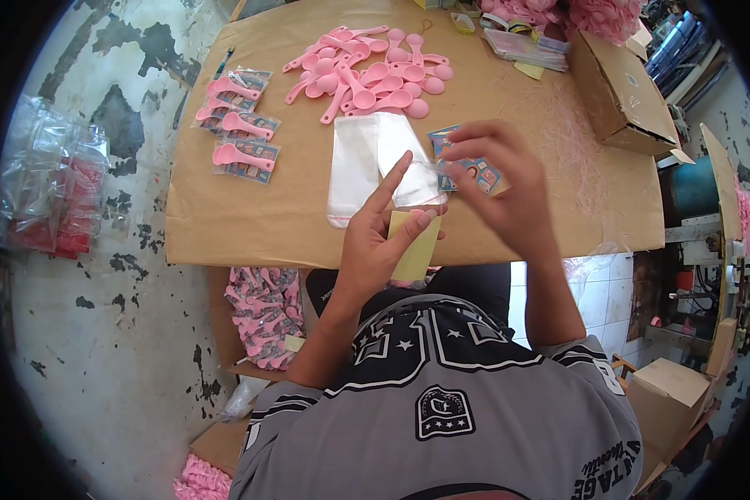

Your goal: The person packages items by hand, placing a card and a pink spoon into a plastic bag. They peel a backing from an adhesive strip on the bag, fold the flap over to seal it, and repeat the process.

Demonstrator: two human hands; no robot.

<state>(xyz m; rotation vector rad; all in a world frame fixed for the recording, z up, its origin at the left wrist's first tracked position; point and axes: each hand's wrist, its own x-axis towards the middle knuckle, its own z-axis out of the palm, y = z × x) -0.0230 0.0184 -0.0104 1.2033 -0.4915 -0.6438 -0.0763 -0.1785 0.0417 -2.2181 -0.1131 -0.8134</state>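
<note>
Nearest you, below the edge of the worktop, a heap of filled pink packs lay on the floor, so a good share of the work looked done already. Your left hand was at the near edge, thumb and lower fingers pinching a yellow slip, with the forefinger stretched up against a clear bag. Your right hand was just beside it, fingers drawn together and pinching the other side of that bag. I could not tell whether the bag was open, and nothing showed inside it, so this pack seemed only begun.

Just beyond your hands lay a stack of empty clear bags, and beside it, partly under your right hand, some printed cards.

Farther off to the left, a few finished packs sat in a small cluster, each holding a pink spoon and a card. In the middle, at the far side, a large pile of loose pink spoons waited unpacked, which I judged to be most of what was left on the worktop. A cardboard box stood at the far right corner.
</note>
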